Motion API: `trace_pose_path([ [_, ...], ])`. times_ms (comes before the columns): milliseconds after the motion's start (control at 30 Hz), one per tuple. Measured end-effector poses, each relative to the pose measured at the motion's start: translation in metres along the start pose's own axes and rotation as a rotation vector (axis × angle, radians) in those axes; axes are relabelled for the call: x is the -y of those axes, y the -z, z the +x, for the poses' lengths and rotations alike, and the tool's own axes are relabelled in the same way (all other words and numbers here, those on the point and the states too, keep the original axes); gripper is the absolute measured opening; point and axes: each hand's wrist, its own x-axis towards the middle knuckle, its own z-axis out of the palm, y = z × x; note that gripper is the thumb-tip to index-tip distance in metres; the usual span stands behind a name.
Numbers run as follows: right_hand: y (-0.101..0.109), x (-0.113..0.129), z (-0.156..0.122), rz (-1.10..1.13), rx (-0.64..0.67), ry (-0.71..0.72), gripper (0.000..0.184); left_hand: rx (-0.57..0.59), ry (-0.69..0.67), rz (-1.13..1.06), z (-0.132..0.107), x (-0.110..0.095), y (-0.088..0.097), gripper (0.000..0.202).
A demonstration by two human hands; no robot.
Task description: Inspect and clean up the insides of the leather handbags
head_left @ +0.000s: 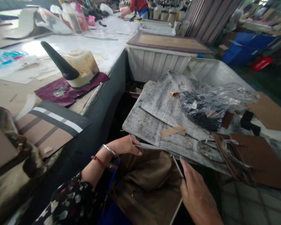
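Note:
A brown cloth bag point(152, 178) with a pale stiff rim lies low in front of me, its mouth facing up and the folds of its inside showing. My left hand point(127, 146) is closed on the far left part of the rim, thumb and fingers pinching the edge. On the right side of the bag my right hand point(196, 190) grips the rim, its thumb upright along the edge; most of its fingers are hidden behind the bag. A silver bangle and a red string circle the left wrist.
To the left, a worktable point(121, 47) bears a glue pot point(84, 67) with a black handle, a maroon scrap point(57, 90) and striped panels point(49, 125). At right, a worn grey board point(152, 109) holds a plastic-wrapped bundle point(199, 109) and brown bag pieces point(259, 156). Tubs stand behind.

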Motion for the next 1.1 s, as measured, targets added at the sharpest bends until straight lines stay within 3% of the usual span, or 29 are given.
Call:
trace_pose_path([
  [100, 0.018, 0.027, 0.034, -0.095, -0.076, 0.287, 0.034, 0.039, 0.037, -0.043, -0.002, -0.004, 0.002, 0.019],
  [267, 0.014, 0.073, 0.080, -0.223, -0.015, 0.280, 0.020, 0.006, 0.059, -0.154, -0.006, -0.001, 0.012, 0.025],
  [400, -0.002, 0.087, 0.088, -0.237, 0.143, 0.229, 0.010, -0.095, 0.083, -0.213, -0.009, 0.009, 0.020, 0.025],
  [500, -0.008, 0.098, 0.084, -0.132, 0.338, 0.322, 0.016, -0.208, 0.086, -0.195, -0.009, 0.011, 0.027, 0.021],
  [633, -0.007, 0.112, 0.084, -0.099, 0.523, 0.435, 0.020, -0.241, 0.071, -0.156, -0.005, 0.014, 0.031, 0.020],
  [733, -0.007, 0.118, 0.094, -0.188, 0.511, 0.394, 0.018, -0.249, 0.048, -0.137, -0.003, 0.017, 0.032, 0.020],
  [900, -0.012, 0.123, 0.111, -0.175, 0.546, 0.361, 0.015, -0.164, 0.001, -0.178, -0.006, 0.021, 0.037, 0.023],
  [1100, -0.017, 0.117, 0.133, -0.302, 0.433, 0.380, 0.023, -0.136, -0.021, -0.253, -0.019, 0.030, 0.049, 0.035],
])
